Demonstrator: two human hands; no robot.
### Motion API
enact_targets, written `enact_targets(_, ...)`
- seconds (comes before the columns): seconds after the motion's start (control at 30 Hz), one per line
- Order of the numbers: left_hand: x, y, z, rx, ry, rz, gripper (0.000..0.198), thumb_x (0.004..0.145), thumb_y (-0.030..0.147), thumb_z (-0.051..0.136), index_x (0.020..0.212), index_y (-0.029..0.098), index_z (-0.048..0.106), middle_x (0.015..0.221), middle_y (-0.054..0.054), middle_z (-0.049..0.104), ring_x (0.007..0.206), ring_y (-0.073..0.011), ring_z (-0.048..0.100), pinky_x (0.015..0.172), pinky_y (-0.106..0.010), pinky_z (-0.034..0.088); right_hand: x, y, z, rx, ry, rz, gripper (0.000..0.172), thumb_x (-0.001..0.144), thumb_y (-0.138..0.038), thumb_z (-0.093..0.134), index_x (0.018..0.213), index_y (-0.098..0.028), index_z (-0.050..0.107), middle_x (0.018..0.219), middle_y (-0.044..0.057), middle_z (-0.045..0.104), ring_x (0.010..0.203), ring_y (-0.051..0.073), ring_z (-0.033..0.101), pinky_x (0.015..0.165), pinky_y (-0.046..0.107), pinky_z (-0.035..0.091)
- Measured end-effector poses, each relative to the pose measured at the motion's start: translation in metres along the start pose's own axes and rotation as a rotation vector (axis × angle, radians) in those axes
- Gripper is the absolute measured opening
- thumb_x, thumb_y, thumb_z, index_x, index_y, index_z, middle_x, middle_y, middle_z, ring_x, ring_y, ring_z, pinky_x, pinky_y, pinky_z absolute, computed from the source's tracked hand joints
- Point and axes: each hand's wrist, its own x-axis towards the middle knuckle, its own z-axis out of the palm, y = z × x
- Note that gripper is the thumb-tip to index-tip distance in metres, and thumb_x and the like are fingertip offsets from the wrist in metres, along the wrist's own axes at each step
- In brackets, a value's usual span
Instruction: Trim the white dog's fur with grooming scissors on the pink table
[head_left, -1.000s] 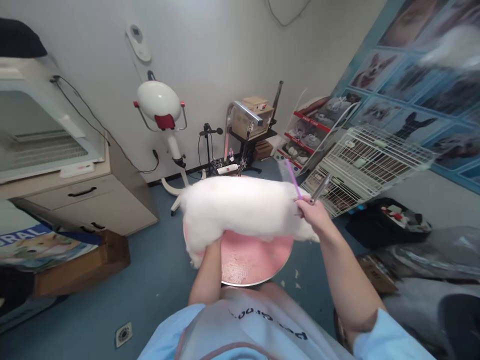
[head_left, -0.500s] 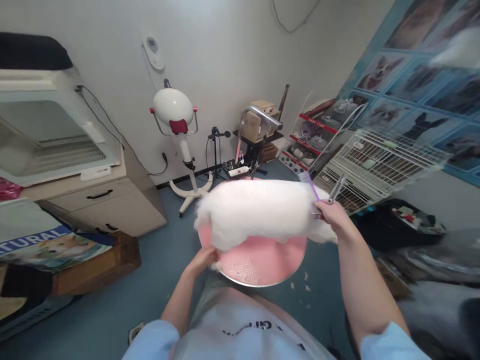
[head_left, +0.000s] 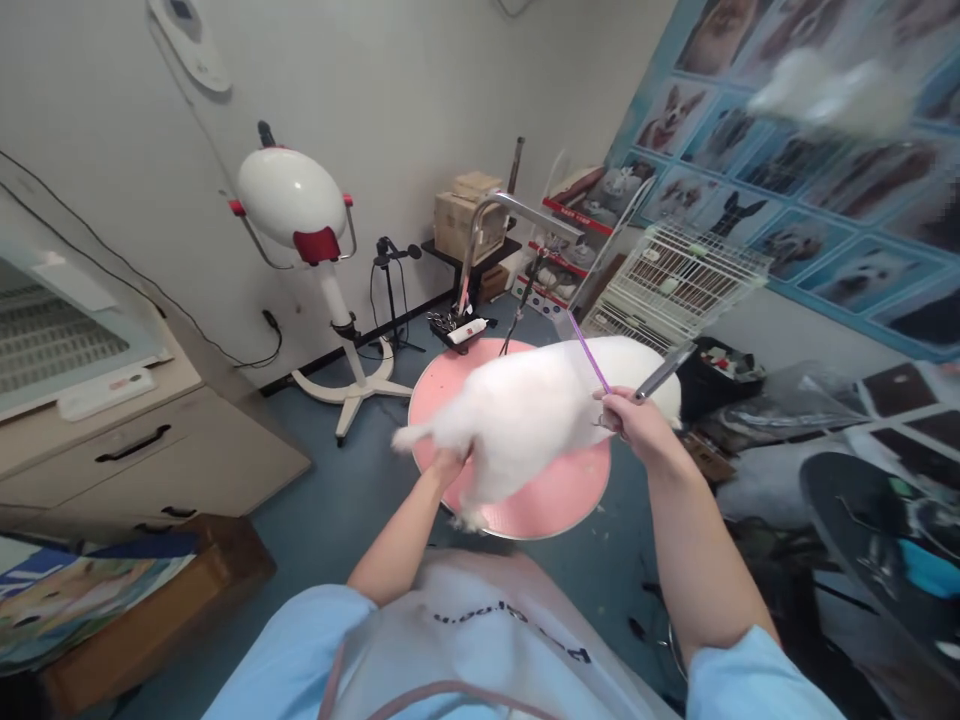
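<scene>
A white fluffy dog [head_left: 525, 400] stands on a round pink grooming table [head_left: 540, 505], its tail to the left and its far end to the right. My left hand [head_left: 450, 465] reaches in at the dog's rear below the tail; fur hides its fingers. Over the dog's back, my right hand [head_left: 630, 415] is closed on a purple comb [head_left: 589, 350] and a pair of grey scissors [head_left: 666, 370]. The comb points up and left, the scissor blades up and right. The dog's head cannot be made out.
Behind the table rises a metal grooming arm [head_left: 525, 208] with a hanging strap. A white stand dryer [head_left: 292, 205] is at the left, near a drawer cabinet [head_left: 150, 460]. A wire cage [head_left: 675, 275] stands back right; a dark round tray [head_left: 862, 510] holds tools.
The dog's rear has swung round, baring the tail and the table's left side. My left hand has moved from the hind paw up to below the tail. My view has shifted rightward.
</scene>
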Motion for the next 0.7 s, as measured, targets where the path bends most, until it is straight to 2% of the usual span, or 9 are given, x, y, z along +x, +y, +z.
enact_targets(0.07,-0.011,0.011,0.002,-0.101,0.041,0.039,0.016,0.083,0.034,0.073,0.096,0.025,0.075,0.115,-0.011,0.074,0.123,-0.026,0.062,0.101,-0.038,0.051,-0.012,-0.001,0.016,-0.074,-0.079,-0.007,0.02,0.064,-0.035,0.065,0.073,-0.018,0.063,0.048,-0.005,0.044,0.047,0.01,0.038,0.044,0.024,0.027)
enact_targets(0.17,-0.022,0.038,0.007,-0.239,0.018,0.082,0.015,0.085,0.025,0.068,0.099,0.024,0.074,0.111,-0.007,0.075,0.108,-0.0216,0.068,0.098,-0.036,0.053,-0.04,-0.006,0.054,-0.137,-0.441,-0.046,0.016,0.069,-0.033,0.064,0.073,-0.018,0.065,0.055,-0.003,0.051,0.054,0.012,0.045,0.05,0.025,0.035)
enact_targets(0.23,-0.028,0.06,0.01,-0.295,0.027,0.145,0.016,0.084,0.026,0.069,0.099,0.023,0.073,0.107,-0.004,0.076,0.102,-0.0189,0.069,0.096,-0.034,0.055,-0.05,-0.007,0.062,-0.095,-0.505,-0.063,0.016,0.072,-0.033,0.064,0.077,-0.018,0.067,0.055,-0.003,0.05,0.054,0.011,0.043,0.05,0.025,0.034)
enact_targets(0.27,-0.031,0.07,0.011,-0.307,0.04,0.175,0.015,0.083,0.027,0.07,0.098,0.022,0.072,0.107,-0.004,0.076,0.102,-0.0185,0.069,0.095,-0.033,0.055,-0.049,-0.006,0.057,-0.058,-0.438,-0.069,0.017,0.072,-0.034,0.065,0.078,-0.019,0.067,0.054,-0.004,0.049,0.052,0.011,0.04,0.048,0.024,0.032)
enact_targets(0.37,-0.042,0.093,0.007,-0.294,0.082,0.25,0.009,0.081,0.029,0.072,0.085,0.021,0.07,0.109,-0.004,0.075,0.104,-0.0185,0.069,0.094,-0.032,0.055,-0.03,0.005,0.019,0.041,-0.047,-0.059,0.02,0.066,-0.037,0.066,0.076,-0.019,0.064,0.045,-0.008,0.036,0.044,0.008,0.029,0.043,0.024,0.02)
enact_targets(0.43,-0.05,0.099,0.001,-0.236,0.127,0.307,0.011,0.081,0.03,0.072,0.08,0.019,0.069,0.103,-0.005,0.076,0.097,-0.0172,0.069,0.091,-0.031,0.055,-0.014,0.014,-0.006,0.042,0.039,-0.007,0.02,0.063,-0.036,0.067,0.073,-0.02,0.062,0.043,-0.009,0.033,0.041,0.008,0.027,0.041,0.024,0.017)
enact_targets(0.53,-0.061,0.095,-0.01,-0.057,0.279,0.396,0.021,0.08,0.037,0.074,0.083,0.016,0.071,0.09,-0.006,0.074,0.087,-0.0167,0.068,0.088,-0.031,0.054,-0.003,0.02,-0.022,0.06,-0.177,0.088,0.023,0.063,-0.038,0.07,0.073,-0.019,0.062,0.044,-0.008,0.037,0.041,0.008,0.029,0.04,0.023,0.018)
enact_targets(0.6,-0.069,0.089,-0.018,0.062,0.437,0.467,0.026,0.079,0.039,0.076,0.087,0.014,0.072,0.094,-0.007,0.074,0.093,-0.019,0.068,0.094,-0.033,0.053,-0.001,0.017,-0.025,0.166,-0.313,0.057,0.025,0.066,-0.04,0.07,0.076,-0.019,0.064,0.044,-0.009,0.033,0.041,0.007,0.026,0.042,0.023,0.022)
enact_targets(0.7,-0.081,0.083,-0.025,0.178,0.613,0.556,0.029,0.079,0.037,0.078,0.096,0.015,0.072,0.108,-0.009,0.074,0.112,-0.0238,0.066,0.108,-0.038,0.048,0.006,0.013,-0.031,0.252,-0.302,-0.039,0.022,0.067,-0.039,0.07,0.076,-0.02,0.062,0.042,-0.011,0.028,0.04,0.006,0.023,0.043,0.024,0.024)
